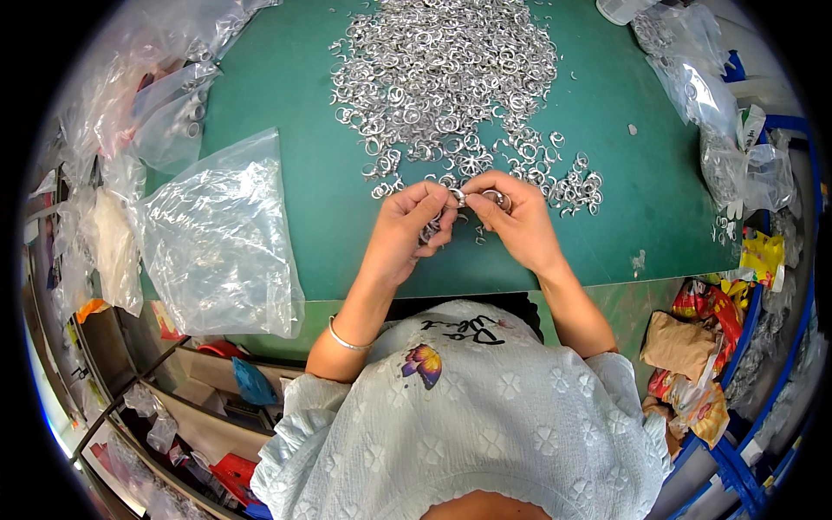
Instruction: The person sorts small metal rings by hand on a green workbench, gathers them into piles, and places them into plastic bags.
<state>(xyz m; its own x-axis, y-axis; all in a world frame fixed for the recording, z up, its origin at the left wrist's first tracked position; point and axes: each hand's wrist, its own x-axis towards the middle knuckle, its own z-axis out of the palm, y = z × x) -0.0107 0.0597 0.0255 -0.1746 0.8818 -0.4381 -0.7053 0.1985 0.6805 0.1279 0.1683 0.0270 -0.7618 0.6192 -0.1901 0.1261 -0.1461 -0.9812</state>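
With the two hands as the middle of the dial and twelve o'clock straight ahead of the person, the flat green worktop (641, 199) carries a broad, loose heap of silver-coloured metal rings (446, 69) at twelve, its near edge thinning out toward the fingers. A smaller cluster of the same rings (576, 186) lies at three. Near nine, a large clear plastic bag (225, 243) lies flattened, partly over the worktop's near edge; more crumpled clear bags (173, 113) crowd toward ten, and others (693, 82) at two. Beyond the worktop, brown shelving (208, 412) with a blue plastic bag (253, 381) fills the space between seven and eight, while a brown package (680, 345) sits at four beside a blue metal frame (737, 468).

The left forearm, wearing a slim silver-coloured bangle (347, 341), comes in from seven; the right from between four and five. The left hand (416, 221) curls around several dark-looking rings (429, 230), its thumb and forefinger pinching. The right hand (516, 212) meets it, grip pressed together, both sets of fingertips at one small silver-coloured piece (458, 196). Another ring (498, 198) shows by the right fingers; whether worn or held, I cannot tell.
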